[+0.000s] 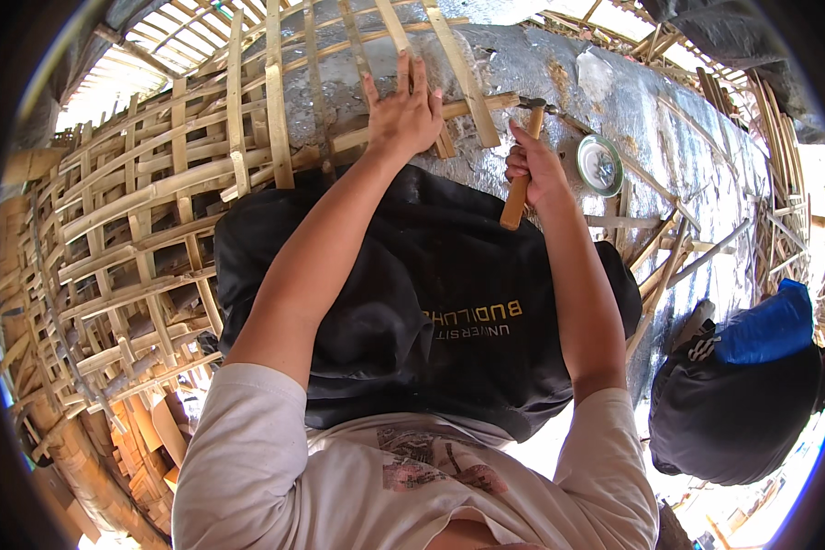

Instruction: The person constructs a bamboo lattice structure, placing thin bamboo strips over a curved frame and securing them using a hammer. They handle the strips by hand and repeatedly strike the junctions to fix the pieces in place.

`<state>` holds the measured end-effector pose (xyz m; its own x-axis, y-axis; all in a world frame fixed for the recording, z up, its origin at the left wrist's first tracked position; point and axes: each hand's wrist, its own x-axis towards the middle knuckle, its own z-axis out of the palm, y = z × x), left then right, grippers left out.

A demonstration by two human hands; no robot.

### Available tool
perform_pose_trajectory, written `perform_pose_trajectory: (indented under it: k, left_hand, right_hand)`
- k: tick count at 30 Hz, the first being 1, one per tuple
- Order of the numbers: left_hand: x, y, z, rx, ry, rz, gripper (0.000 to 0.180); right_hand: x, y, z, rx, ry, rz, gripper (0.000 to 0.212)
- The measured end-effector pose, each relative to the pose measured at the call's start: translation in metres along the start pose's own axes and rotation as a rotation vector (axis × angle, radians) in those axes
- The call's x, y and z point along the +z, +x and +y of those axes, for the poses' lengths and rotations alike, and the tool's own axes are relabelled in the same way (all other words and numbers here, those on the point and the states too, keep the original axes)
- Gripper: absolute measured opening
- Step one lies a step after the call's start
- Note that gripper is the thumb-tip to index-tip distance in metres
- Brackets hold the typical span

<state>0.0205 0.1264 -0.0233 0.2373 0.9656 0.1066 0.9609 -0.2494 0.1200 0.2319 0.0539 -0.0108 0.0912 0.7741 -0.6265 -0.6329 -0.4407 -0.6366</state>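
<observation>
Hands on the bamboo, and what a contrast: the left hand (403, 115) lay palm down with its fingers spread, gripping nothing but resting over a pale, flat bamboo crosspiece (353, 139), while the right hand (536, 167) was closed round the light wooden handle of a dark-headed hammer (524, 174), thumb up along the shaft. That hammer's head sat right by the crosspiece's right end; whether they touched, you couldn't tell! Progress, then: off to the left, the broad tan lattice of split bamboo (142, 229) looked well advanced, long strips crossing uprights in row upon row of open squares. Around the hands it seemed far less complete, with a few lengthwise strips, such as the slim pale slat (465, 73) beside the fingers, ending free, and just this crosspiece near their tips. By that reading, the right-hand margin was the part left over. And how did it look? Straw-coloured, rough-edged, slightly uneven in spacing, bowing at the far left, its near end lying over a shiny, scuffed grey sheet (642, 110), with a round, green-rimmed white dish (600, 166) just right of the hammer hand.
</observation>
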Motion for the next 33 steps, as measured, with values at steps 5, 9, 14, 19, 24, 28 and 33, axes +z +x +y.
perform_pose_trajectory:
  k: [5, 9, 14, 19, 24, 28, 33]
  left_hand:
    - [0.005, 0.001, 0.002, -0.006, -0.040, 0.029, 0.065]
    - [-0.003, 0.001, 0.000, -0.019, -0.057, -0.019, 0.064]
    - [0.002, 0.001, -0.001, -0.020, -0.023, 0.011, 0.064]
    - [-0.012, 0.003, -0.010, -0.009, -0.136, 0.043, 0.064]
    - [-0.068, 0.034, -0.058, -0.269, -0.408, 0.232, 0.049]
    - [-0.048, 0.042, -0.113, -0.474, -0.334, 0.437, 0.044]
    - [-0.022, 0.036, -0.109, -0.840, -0.628, 0.251, 0.050]
  right_hand:
    - [0.008, -0.003, 0.010, -0.041, -0.290, 0.019, 0.036]
    - [0.017, -0.006, 0.016, -0.098, -0.477, 0.061, 0.034]
    - [0.005, 0.003, 0.015, -0.039, -0.426, -0.016, 0.044]
    - [0.012, -0.001, 0.018, -0.038, -0.439, 0.053, 0.032]
    - [0.007, 0.000, 0.015, -0.096, -0.469, 0.064, 0.031]
    - [0.012, 0.004, 0.014, -0.056, -0.473, 0.022, 0.031]
    - [0.005, 0.003, 0.014, -0.093, -0.517, 0.070, 0.029]
